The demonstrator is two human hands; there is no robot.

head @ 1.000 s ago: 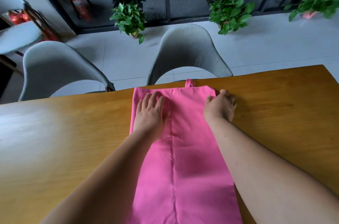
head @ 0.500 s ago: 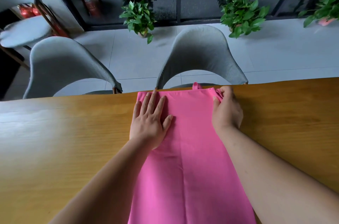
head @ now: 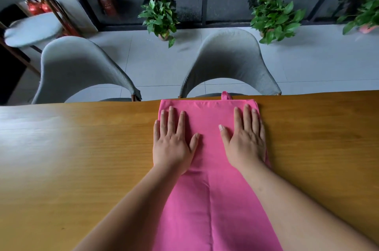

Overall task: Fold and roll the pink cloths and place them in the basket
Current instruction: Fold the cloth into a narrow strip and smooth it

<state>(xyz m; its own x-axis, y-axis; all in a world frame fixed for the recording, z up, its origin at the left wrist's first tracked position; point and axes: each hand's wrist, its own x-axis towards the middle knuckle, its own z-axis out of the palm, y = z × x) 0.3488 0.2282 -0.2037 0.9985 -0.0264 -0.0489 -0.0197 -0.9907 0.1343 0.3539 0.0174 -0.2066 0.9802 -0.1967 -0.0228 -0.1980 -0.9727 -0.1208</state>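
A pink cloth point(head: 208, 199) lies folded into a long strip on the wooden table point(head: 71, 158), running from the near edge to the far edge. A small hanging loop sticks out past its far end. My left hand point(head: 173, 139) presses flat on the far left part of the strip with straight fingers. My right hand point(head: 246, 138) presses flat on the far right part, fingers straight and reaching almost to the far hem. A crease runs down the middle of the cloth between my forearms. No basket is in view.
Two grey chairs, one point(head: 75, 72) at the left and one point(head: 229, 61) in the middle, stand just behind the table's far edge. Potted plants point(head: 161, 18) sit on the tiled floor by a glass wall.
My right hand has let go of the far right corner of the cloth and now lies flat on it. My left hand stays flat on the cloth. The camera has tilted a little.
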